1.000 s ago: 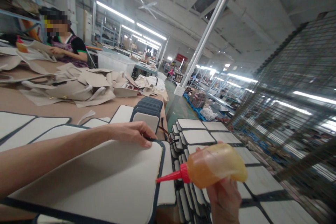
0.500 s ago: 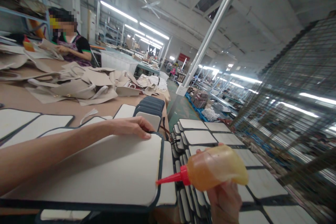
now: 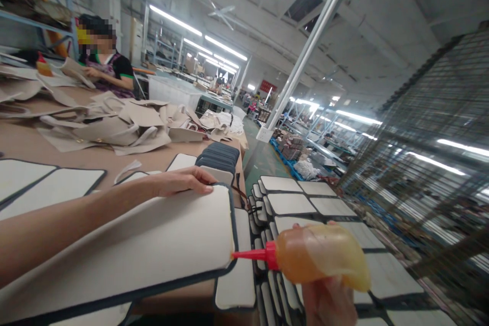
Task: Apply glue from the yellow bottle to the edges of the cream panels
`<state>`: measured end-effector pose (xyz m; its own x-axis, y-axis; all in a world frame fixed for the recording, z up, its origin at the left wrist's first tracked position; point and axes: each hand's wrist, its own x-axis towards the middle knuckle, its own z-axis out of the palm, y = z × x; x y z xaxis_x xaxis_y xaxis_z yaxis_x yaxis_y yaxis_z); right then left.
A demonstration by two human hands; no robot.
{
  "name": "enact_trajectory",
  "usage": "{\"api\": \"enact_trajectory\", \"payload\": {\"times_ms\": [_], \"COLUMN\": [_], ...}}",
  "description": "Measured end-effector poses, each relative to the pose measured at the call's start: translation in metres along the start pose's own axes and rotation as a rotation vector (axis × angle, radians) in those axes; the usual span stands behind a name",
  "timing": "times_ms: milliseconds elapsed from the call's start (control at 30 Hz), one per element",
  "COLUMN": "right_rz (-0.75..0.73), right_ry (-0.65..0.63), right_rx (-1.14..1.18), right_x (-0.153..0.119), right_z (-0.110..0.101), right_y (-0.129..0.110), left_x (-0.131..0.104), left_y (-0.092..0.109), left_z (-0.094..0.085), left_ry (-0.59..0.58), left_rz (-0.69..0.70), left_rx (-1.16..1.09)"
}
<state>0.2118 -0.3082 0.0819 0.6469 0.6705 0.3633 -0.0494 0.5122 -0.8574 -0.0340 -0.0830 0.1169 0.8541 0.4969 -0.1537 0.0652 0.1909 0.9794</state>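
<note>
My left hand (image 3: 194, 181) grips the far edge of a large cream panel (image 3: 164, 244) with a dark blue border, thumb on top. The panel is held tilted above the table. A squeeze bottle of amber glue (image 3: 321, 254) lies sideways in my right hand (image 3: 328, 295), its fingers wrapped round it and partly hidden. The bottle's red nozzle (image 3: 252, 254) touches the panel's right edge near the rounded corner. A thin yellowish line runs along that edge. Beneath the panel, another bordered panel (image 3: 237, 285) shows in part.
Stacks of bordered panels (image 3: 290, 204) stand on the right. A row of dark-edged pieces (image 3: 217, 158) sits at the table's far edge, beside a heap of beige cut pieces (image 3: 126, 119). A person (image 3: 110, 71) works at the far left. Wire mesh (image 3: 439, 112) rises on the right.
The panel's near right corner has risen and the panel has turned in my left hand. The nozzle is higher in view, nearer that corner, and the bottle has shifted slightly right.
</note>
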Motion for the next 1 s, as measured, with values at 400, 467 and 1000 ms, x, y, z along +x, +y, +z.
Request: {"api": "enact_trajectory", "payload": {"times_ms": [400,467,1000], "right_rz": [-0.215,-0.243,-0.251], "right_ry": [0.148,0.122,0.213], "right_rx": [0.025,0.036,0.145], "right_x": [0.005,0.007,0.02], "right_z": [-0.004,-0.005,0.035], "right_y": [0.019,0.021,0.005], "left_x": [0.007,0.008,0.006], "left_y": [-0.019,-0.021,-0.038], "left_z": [-0.007,-0.006,-0.01], "left_ry": [0.244,0.264,0.374], "left_rz": [0.023,0.027,0.051], "left_rx": [-0.201,-0.221,-0.324]}}
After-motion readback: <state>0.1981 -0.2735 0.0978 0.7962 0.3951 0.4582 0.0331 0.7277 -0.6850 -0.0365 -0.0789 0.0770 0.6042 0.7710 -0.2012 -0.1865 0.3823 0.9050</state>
